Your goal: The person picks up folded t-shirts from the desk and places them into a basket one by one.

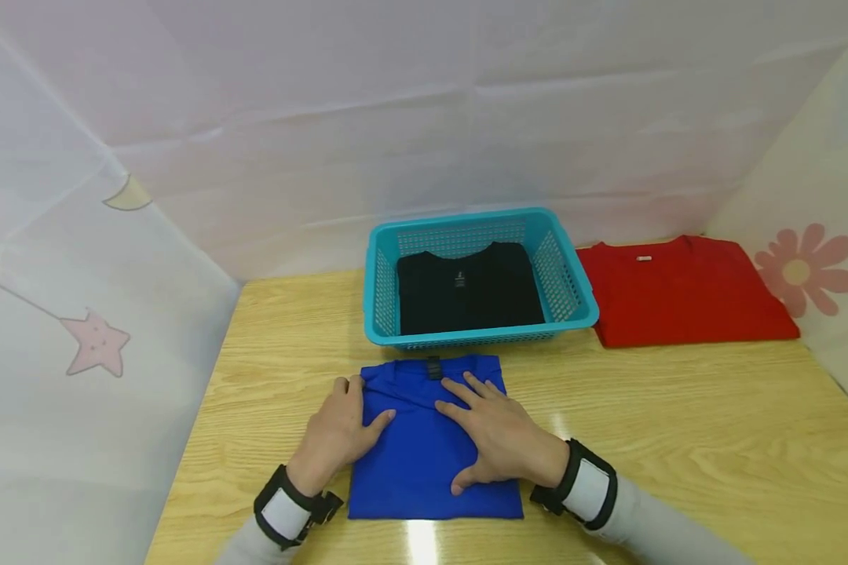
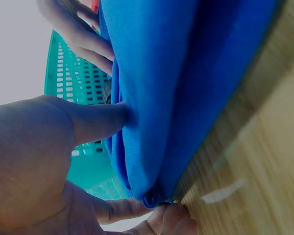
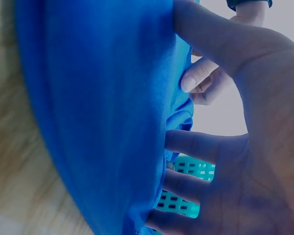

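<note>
A folded blue T-shirt [image 1: 417, 463] lies on the wooden table, its collar and dark label toward the basket. At its upper left corner, my left hand [image 1: 335, 428] holds the edge, thumb on top and the other fingers bent down along the side. In the left wrist view the thumb [image 2: 100, 120] presses into the cloth near a small rolled corner. My right hand [image 1: 502, 435] rests spread over the right half of the shirt, fingertips near the collar and thumb lower down. Its fingers [image 3: 201, 147] are fairly straight on the fabric in the right wrist view.
Just behind the shirt stands a turquoise plastic basket [image 1: 376, 294] with a folded black T-shirt [image 1: 466, 302] inside. A folded red T-shirt [image 1: 685, 298] lies to the basket's right. Patterned white cloth [image 1: 424, 118] hangs behind the wooden table [image 1: 678, 439] and at both sides.
</note>
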The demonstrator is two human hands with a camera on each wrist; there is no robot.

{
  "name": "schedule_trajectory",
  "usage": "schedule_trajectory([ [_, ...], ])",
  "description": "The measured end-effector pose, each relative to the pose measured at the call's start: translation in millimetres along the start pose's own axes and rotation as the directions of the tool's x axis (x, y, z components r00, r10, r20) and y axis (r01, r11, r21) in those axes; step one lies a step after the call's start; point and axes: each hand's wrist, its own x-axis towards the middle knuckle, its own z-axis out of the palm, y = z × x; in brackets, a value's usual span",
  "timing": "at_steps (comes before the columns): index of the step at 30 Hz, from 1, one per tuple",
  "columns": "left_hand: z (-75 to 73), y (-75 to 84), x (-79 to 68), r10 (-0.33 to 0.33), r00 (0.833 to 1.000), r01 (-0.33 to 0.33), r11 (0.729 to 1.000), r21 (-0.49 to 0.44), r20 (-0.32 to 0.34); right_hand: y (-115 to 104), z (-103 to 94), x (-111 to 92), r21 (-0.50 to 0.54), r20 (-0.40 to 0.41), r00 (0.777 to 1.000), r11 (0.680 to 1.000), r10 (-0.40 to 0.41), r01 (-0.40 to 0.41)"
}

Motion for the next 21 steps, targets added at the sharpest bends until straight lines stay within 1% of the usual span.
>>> schedule_trajectory([
  [5,0.9,9.2,2.4,0.034,0.999,-0.035,0.992,-0.119,-0.012,7,-4.8,-10,0.016,0.004,0.999,0.999,0.033,-0.033],
  [7,0.2,13.2,2.7,0.048,0.999,-0.049,0.983,-0.177,-0.01,10,-6.5,-14,0.023,0.005,0.999,0.999,0.043,-0.044],
  [10,0.9,19.4,1.9,0.056,0.998,-0.049,0.963,-0.263,0.018,13,-7.4,-20,0.029,0.006,0.999,0.998,0.046,-0.047],
  [12,2.8,22.9,0.9,0.071,0.997,-0.057,0.947,-0.316,0.033,16,-7.2,-24,0.029,0.012,0.999,0.998,0.049,-0.05],
  [15,6.3,26.9,-0.1,0.088,0.995,-0.06,0.915,-0.398,0.052,19,-5.9,-28,0.032,0.014,0.999,0.998,0.047,-0.047],
  [19,8.8,28.5,1.8,0.131,0.99,-0.094,0.866,-0.492,0.043,25,-5.7,-34,0.035,0.01,0.999,0.999,0.04,-0.041],
  [21,9.2,27.9,4.0,0.155,0.987,-0.115,0.847,-0.519,0.034,28,-6.4,-37,0.037,0.006,0.999,0.999,0.036,-0.036],
])
